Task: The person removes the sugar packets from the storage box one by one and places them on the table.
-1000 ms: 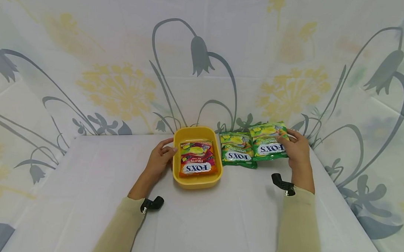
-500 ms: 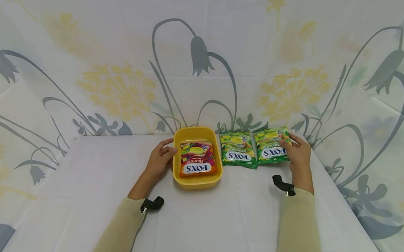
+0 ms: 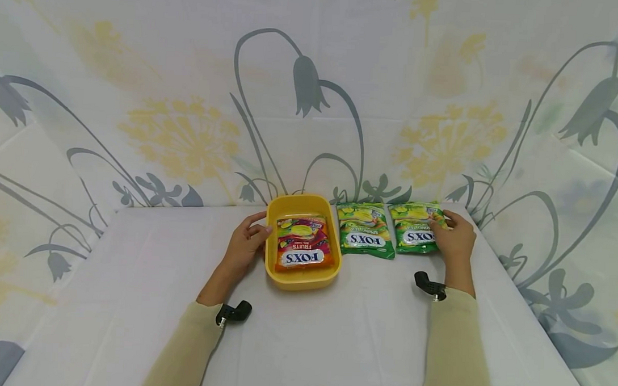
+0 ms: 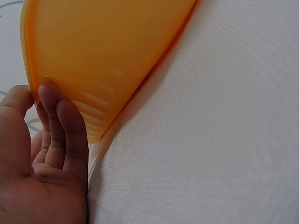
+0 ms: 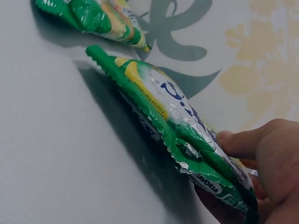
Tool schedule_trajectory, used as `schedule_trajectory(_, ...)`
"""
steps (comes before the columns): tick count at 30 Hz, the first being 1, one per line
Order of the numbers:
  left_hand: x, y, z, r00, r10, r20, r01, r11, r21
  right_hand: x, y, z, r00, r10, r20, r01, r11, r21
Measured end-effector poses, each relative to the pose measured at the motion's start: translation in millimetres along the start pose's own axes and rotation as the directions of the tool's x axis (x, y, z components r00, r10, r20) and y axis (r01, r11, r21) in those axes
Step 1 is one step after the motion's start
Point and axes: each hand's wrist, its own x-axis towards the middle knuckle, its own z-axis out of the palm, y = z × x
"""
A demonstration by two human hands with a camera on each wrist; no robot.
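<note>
My left hand (image 3: 243, 243) grips the left side of a yellow plastic tray (image 3: 303, 282), thumb at the rim and fingers against the outer wall (image 4: 112, 51). Inside the tray lies a red and orange Fox's Fruits candy bag (image 3: 304, 242). On the right, my right hand (image 3: 457, 239) pinches the right edge of a green Fox's candy bag (image 3: 409, 226), thumb on top and fingers underneath. In the right wrist view this green bag (image 5: 180, 121) is tilted, with a shadow below it. A second green Fox's candy bag (image 3: 365, 232) lies between it and the tray.
A white cloth (image 3: 345, 336) covers the table under everything. Directly behind the tray and bags rises a backdrop (image 3: 310, 153) printed with grey and yellow flowers. Dark wrist cameras sit on both sleeves.
My right hand has brought its green bag down and slightly right, so it no longer overlaps the second green bag and now sits beside it. The left hand and the tray stay put.
</note>
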Motion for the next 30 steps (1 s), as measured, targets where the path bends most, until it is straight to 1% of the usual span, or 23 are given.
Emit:
schedule_trajectory(3, 0.3, 1.2, -1.0, 1.0, -0.021, 0.01, 0.021, 1.0, -0.013, -1.0, -1.7, -0.9, 0.999, -0.046, -0.009, 0.045, 0.997, -0.063)
schedule_trajectory(9, -0.8, 7.3, -1.2, 0.999, -0.029, 0.027, 0.03, 0.999, -0.024, 0.7, -4.2, -2.1, 0.998, -0.047, 0.031, 0.051, 0.99, -0.131)
schedule_trajectory(13, -1.0, 7.7, 0.8, 1.0, -0.023, 0.011, 0.024, 0.999, -0.022, 0.7, -7.3, -3.1, 0.998, -0.046, 0.047, 0.052, 0.987, -0.154)
schedule_trajectory(16, 0.4, 2.6, 1.1, 1.0, 0.001, -0.005, -0.001, 1.0, -0.021, -2.1, -13.4, -5.4, 0.997, -0.068, 0.04, 0.073, 0.986, -0.152)
schedule_trajectory(17, -1.0, 5.1, 1.4, 1.0, 0.002, -0.002, -0.002, 1.0, -0.02, -3.6, -16.3, -6.3, 0.996, -0.078, 0.036, 0.082, 0.985, -0.15)
schedule_trajectory(19, -0.6, 4.2, 1.3, 1.0, 0.003, -0.001, -0.003, 1.0, -0.016, -6.2, -22.2, -7.9, 0.994, -0.105, 0.022, 0.107, 0.985, -0.137)
schedule_trajectory(22, -5.7, 16.2, 2.4, 1.0, -0.021, 0.016, 0.021, 1.0, -0.017, -9.8, -31.5, -9.4, 0.989, -0.145, 0.014, 0.146, 0.984, -0.104)
schedule_trajectory(26, -11.6, 27.6, 3.9, 0.999, -0.03, 0.027, 0.03, 1.0, -0.007, -15.2, -44.7, -8.4, 0.981, -0.189, 0.041, 0.191, 0.98, -0.062)
schedule_trajectory(30, -6.7, 17.6, 2.8, 0.999, -0.032, 0.008, 0.032, 0.999, 0.001, -22.0, -59.9, -4.3, 0.968, -0.238, 0.073, 0.241, 0.97, -0.036)
